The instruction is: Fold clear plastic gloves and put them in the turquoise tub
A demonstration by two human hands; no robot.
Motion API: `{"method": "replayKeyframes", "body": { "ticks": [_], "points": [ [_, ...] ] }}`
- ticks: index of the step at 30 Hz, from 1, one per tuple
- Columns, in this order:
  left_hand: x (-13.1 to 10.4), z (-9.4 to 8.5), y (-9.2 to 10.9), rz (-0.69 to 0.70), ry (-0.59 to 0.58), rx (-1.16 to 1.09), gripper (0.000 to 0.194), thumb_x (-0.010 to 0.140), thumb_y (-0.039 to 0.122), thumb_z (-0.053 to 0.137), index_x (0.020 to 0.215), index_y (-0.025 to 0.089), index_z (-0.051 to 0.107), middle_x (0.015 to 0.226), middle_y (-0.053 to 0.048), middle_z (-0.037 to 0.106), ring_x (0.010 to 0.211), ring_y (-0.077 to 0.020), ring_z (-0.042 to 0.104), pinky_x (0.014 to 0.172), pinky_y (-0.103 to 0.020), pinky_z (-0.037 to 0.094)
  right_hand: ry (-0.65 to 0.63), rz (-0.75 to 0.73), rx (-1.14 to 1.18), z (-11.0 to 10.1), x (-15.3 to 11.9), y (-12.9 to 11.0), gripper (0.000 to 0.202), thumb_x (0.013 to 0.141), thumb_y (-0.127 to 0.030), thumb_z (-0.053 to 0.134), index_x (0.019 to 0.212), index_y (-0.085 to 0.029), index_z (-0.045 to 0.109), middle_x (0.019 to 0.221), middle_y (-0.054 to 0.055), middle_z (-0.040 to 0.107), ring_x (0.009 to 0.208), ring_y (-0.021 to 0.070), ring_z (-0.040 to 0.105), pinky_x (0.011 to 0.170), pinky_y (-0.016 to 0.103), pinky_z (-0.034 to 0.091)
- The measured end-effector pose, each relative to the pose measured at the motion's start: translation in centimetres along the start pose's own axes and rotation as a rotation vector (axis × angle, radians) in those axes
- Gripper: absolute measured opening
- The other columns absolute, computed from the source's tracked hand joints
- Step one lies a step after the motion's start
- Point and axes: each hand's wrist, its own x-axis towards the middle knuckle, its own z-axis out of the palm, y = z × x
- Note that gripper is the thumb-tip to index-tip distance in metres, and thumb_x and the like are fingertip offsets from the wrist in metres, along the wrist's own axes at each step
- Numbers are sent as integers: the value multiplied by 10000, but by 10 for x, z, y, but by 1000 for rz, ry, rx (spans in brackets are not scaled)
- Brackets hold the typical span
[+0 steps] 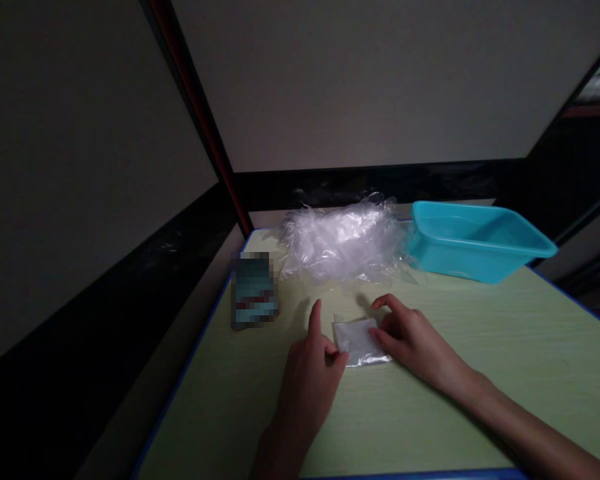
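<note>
A small folded clear plastic bag (361, 343) lies flat on the table in front of me. My left hand (310, 377) is at its left edge, the thumb and curled fingers closed on the near left corner while the index finger points up and away. On the right side, the thumb of my right hand (410, 337) lies over the bag. The index finger of that hand is raised and bent, and its other fingers curl in at the bag's edge, partly hidden.
Behind the hands spreads a loose heap of clear plastic bags (345, 240). A turquoise plastic basin (460, 257) stands at the back right. To the left lies a blurred-out, phone-like object (255, 290). The pale table (530, 373) has a blue edge and meets wall panels behind.
</note>
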Motion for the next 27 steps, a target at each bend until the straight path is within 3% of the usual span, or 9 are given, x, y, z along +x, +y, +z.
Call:
{"method": "replayKeyframes", "body": {
  "ticks": [4,8,10,16,27],
  "points": [
    [3,-2,0,4,-26,-6,814,709,81,567,1405,107,147,581,88,508,568,-131,521,596,-227,411,60,-228,-348,0,-15,-12,241,870,-257,452,1070,-136,511,945,118,614,843,236,591,720,384,484],
    [6,-4,0,3,-60,-7,852,694,80,574,1410,91,113,564,94,508,552,-133,518,588,-234,409,-4,-379,-547,8,-25,-17,553,867,-402,489,1299,-67,405,1320,180,462,1194,287,436,967,471,390],
    [7,-4,0,8,-66,-9,855,691,75,566,1411,87,104,559,96,508,545,-133,519,582,-234,409,-61,-426,-607,11,-26,-16,638,878,-455,451,1355,-48,332,1413,174,348,1290,277,321,1040,487,303],
    [9,-2,-3,20,-49,10,828,698,66,536,1410,90,114,551,98,495,545,-133,517,574,-230,401,-208,-476,-663,12,-25,-12,743,883,-575,332,1410,-65,215,1466,141,189,1351,250,160,1087,483,195],
    [10,-3,-3,-23,-62,19,830,671,92,569,1400,88,174,566,83,545,562,-142,556,571,-227,411,-280,-439,-666,15,-26,-4,756,887,-610,215,1415,-69,173,1463,149,114,1351,241,80,1095,456,153]
  ]
}}
